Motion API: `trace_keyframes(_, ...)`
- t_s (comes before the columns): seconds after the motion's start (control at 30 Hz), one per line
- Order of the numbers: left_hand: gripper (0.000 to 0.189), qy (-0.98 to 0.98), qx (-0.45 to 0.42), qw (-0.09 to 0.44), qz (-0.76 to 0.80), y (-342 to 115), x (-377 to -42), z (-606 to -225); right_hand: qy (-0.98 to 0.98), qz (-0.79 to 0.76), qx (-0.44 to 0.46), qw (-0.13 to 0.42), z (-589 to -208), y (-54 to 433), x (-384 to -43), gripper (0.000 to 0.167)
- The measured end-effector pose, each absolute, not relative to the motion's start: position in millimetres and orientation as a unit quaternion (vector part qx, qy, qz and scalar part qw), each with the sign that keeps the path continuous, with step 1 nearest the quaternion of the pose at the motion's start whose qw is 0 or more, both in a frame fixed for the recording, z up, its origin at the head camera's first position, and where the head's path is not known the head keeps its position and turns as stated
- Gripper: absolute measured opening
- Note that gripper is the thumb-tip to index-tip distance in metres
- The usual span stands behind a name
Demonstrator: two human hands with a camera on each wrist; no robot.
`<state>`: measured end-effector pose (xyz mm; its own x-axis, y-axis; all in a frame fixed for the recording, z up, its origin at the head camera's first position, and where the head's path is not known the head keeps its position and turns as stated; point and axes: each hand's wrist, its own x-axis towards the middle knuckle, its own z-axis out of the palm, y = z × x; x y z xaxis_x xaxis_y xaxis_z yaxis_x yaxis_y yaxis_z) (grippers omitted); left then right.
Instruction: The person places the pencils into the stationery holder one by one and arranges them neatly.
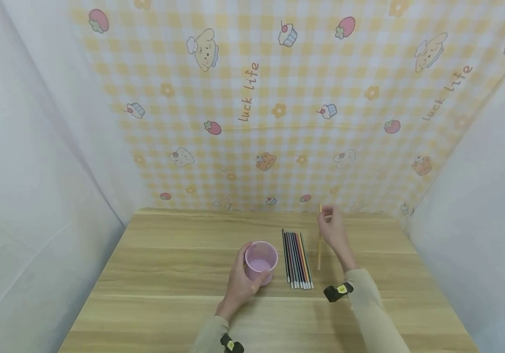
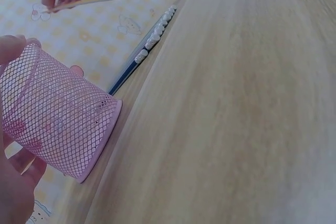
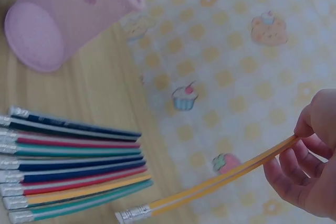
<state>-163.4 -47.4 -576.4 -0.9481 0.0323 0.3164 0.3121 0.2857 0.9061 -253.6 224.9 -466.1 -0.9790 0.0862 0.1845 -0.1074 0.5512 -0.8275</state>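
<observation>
A pink mesh pencil cup [image 1: 261, 264] stands on the table, and my left hand [image 1: 244, 282] grips it round the side, thumb at the front. In the left wrist view the mesh wall of the cup [image 2: 60, 111] shows plainly, tipped in that camera. My right hand [image 1: 332, 226] pinches a yellow pencil [image 3: 210, 183] near one end, with its white eraser end hanging down toward the table. Between the two hands lies a row of several pencils [image 1: 297, 260] in dark, red, green and yellow, their metal-banded eraser ends toward me.
The wooden table [image 1: 168, 274] runs back to a yellow checked cloth [image 1: 278, 137] with cartoon prints. White sheets [image 1: 36, 171] hang at both sides. Each sleeve carries a black wrist camera [image 1: 333, 293].
</observation>
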Motion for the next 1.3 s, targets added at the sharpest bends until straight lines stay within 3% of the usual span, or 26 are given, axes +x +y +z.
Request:
trace_keyframes(0.3,0.092,-0.788,-0.106,0.113,-0.596,-46.2,-160.5,-575.7,-0.868,0.466,0.063,0.16,-421.4,200.3,-240.4,0.031)
trace_keyframes(0.8,0.092,-0.784,-0.105,0.112,-0.602,-43.3,-159.5,-576.2,-0.801,0.562,0.116,0.171,-371.4,142.2,-240.0,0.025)
trace_keyframes(1.3,0.092,-0.776,-0.119,0.128,-0.606,-44.4,-162.0,-578.6,-0.8,0.554,0.19,0.128,-403.3,88.9,-232.3,0.025)
